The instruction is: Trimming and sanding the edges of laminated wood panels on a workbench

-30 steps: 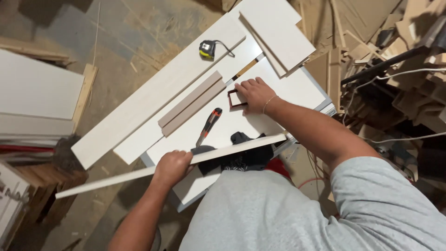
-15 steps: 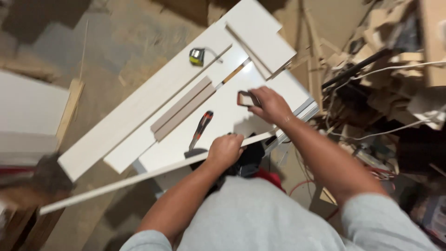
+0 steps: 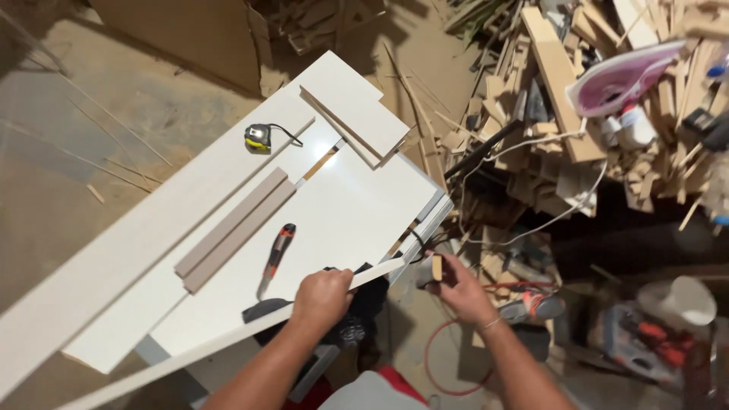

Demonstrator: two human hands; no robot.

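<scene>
My left hand (image 3: 322, 294) grips a long thin white strip (image 3: 228, 338) that runs from the lower left up to the white board's (image 3: 342, 220) near right corner. My right hand (image 3: 459, 287) is off the board's right edge and holds a small dark tool with a wooden block (image 3: 434, 269) close to the strip's right end. A black power tool (image 3: 353, 323) lies under the strip by my left hand. On the board rest a red-handled utility knife (image 3: 275, 257) and two grey wooden slats (image 3: 234, 228).
A yellow tape measure (image 3: 258, 137) lies on a long white panel (image 3: 152, 235) at the left. A heap of wood offcuts (image 3: 562, 99) with a white cable fills the right. A cardboard box (image 3: 190, 34) stands at the back. An orange cord (image 3: 440, 357) lies on the dusty floor.
My right hand has moved off the board top to beyond its right edge, carrying the small tool. The view has swung right, showing more of the offcut heap. My left hand keeps the strip.
</scene>
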